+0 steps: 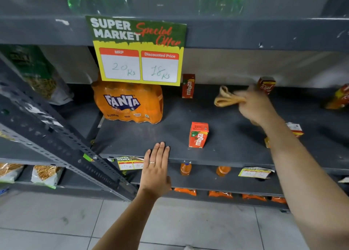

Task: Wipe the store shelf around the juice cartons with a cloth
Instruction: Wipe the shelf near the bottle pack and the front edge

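Observation:
The dark grey shelf (226, 121) carries a few juice cartons. An orange Maaza carton (198, 135) stands near the front middle. A second Maaza carton (188, 86) stands at the back. A dark red carton (266, 84) stands at the back right, just behind my right hand (255, 106). That hand is blurred and grips a folded yellow cloth (225, 98) on the shelf's rear part. Another carton (295, 129) lies partly hidden behind my right forearm. My left hand (156, 166) rests flat on the shelf's front edge, fingers together, holding nothing.
An orange Fanta multipack (128, 103) fills the shelf's left side under a hanging price sign (140, 51). A bottle (338, 98) lies at the far right. A slanted metal upright (56, 136) crosses on the left. Orange bottles (186, 168) stand on the lower shelf.

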A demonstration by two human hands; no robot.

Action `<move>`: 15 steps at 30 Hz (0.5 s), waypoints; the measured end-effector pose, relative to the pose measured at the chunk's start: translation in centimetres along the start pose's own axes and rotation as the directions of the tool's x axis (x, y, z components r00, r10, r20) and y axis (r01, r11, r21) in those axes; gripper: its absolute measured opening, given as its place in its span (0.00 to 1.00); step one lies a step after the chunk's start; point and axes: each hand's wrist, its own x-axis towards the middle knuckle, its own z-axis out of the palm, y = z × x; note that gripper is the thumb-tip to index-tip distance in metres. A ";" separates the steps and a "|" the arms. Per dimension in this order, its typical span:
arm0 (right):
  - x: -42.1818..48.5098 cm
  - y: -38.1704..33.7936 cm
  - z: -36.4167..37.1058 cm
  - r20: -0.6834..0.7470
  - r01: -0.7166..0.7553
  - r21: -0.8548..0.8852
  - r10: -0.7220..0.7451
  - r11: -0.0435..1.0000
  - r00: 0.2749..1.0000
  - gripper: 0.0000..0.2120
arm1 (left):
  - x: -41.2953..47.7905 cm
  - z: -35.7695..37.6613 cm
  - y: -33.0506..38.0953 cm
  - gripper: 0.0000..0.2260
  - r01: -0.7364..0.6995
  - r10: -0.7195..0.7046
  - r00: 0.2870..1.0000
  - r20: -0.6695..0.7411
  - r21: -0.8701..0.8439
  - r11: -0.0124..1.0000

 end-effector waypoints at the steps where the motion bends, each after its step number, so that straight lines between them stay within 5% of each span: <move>1: 2.6 -0.1 0.8 -0.026 -0.016 -0.032 0.015 0.999 1.000 0.18 | 0.0 0.0 0.0 0.44 0.000 0.000 1.000 -0.007 -0.008 1.000; 6: 8.1 1.7 7.4 0.211 -0.208 -0.156 0.238 0.966 0.948 0.25 | 0.0 0.4 0.0 0.44 -0.004 0.001 0.999 -0.045 -0.068 0.998; 15: -3.2 3.8 9.9 0.141 -0.226 -0.093 0.238 0.970 0.961 0.17 | 0.1 0.0 0.2 0.44 0.020 -0.020 1.000 0.001 -0.034 0.999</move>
